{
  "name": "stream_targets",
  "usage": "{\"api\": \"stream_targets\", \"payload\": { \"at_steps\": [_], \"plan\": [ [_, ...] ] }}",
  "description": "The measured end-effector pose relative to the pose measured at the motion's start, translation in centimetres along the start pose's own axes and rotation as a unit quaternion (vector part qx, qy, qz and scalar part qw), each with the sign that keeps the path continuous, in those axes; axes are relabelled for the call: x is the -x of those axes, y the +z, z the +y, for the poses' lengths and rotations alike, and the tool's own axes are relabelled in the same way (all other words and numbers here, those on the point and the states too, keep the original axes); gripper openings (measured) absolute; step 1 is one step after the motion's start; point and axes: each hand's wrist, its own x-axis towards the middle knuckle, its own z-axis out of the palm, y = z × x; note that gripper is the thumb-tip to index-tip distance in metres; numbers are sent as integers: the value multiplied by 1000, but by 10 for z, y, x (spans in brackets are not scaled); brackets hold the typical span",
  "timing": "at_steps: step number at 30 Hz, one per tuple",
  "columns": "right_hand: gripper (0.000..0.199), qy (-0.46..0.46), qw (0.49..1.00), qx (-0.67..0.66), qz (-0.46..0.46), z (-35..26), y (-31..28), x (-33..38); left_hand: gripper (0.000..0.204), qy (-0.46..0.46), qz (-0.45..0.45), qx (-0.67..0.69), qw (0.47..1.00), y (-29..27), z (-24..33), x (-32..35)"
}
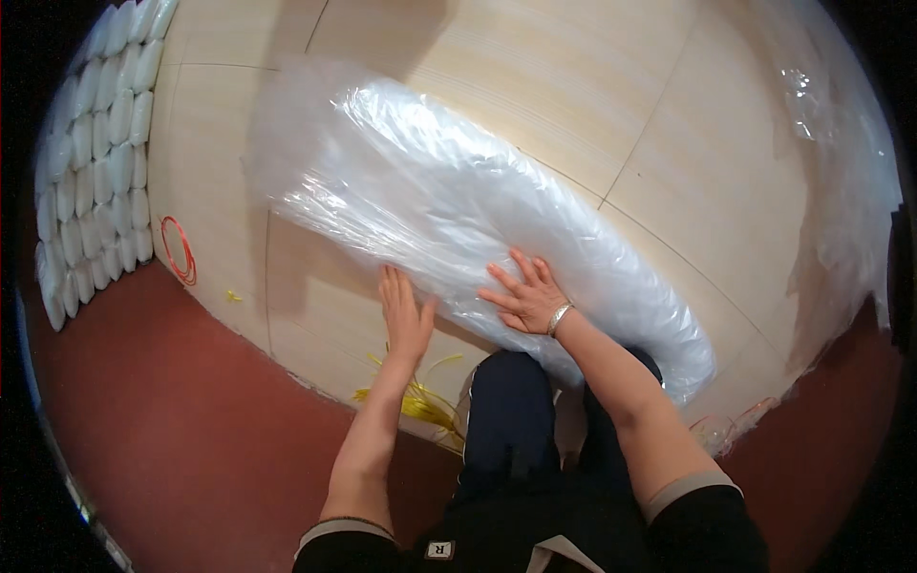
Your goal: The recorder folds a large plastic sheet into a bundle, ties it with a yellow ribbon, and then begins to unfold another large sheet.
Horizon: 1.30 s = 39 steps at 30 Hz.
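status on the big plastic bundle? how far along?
Done: the long bundle of white items in clear plastic wrap lies fully bagged on the pale tiled floor.
In hand: left hand and right hand press flat on its near edge, fingers spread.
Left: the loose yellow strips by the knees are unused; no tie shows on the bundle.

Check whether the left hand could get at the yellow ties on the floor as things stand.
Probably yes: the left hand lies flat at the plastic-wrapped bundle's edge, and the yellow ties lie just beneath its forearm, nothing covering them.
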Motion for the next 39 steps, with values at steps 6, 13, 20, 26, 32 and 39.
{"api": "stream_targets", "payload": {
  "at_steps": [6,13,20,26,32,39],
  "plan": [
    [47,-19,1000,4,19,-5,-1,-5,49,-107,-202,7,974,30,-45,-61],
    [49,12,1000,-15,9,9,5,9,39,-251,3,218,943,-24,36,-38],
    [45,50,997,-48,-43,-23,-23,7,79,-35,-166,48,984,44,128,-20],
    [34,160,961,-87,209,33,-96,64,121,-117,-264,-44,956,46,150,-31],
    [68,405,838,-352,-99,124,-121,60,121,-143,-292,-103,940,54,176,-45],
    [72,346,928,-59,-124,-16,-98,67,102,-102,-245,-156,951,108,133,-19]
  ]
}}
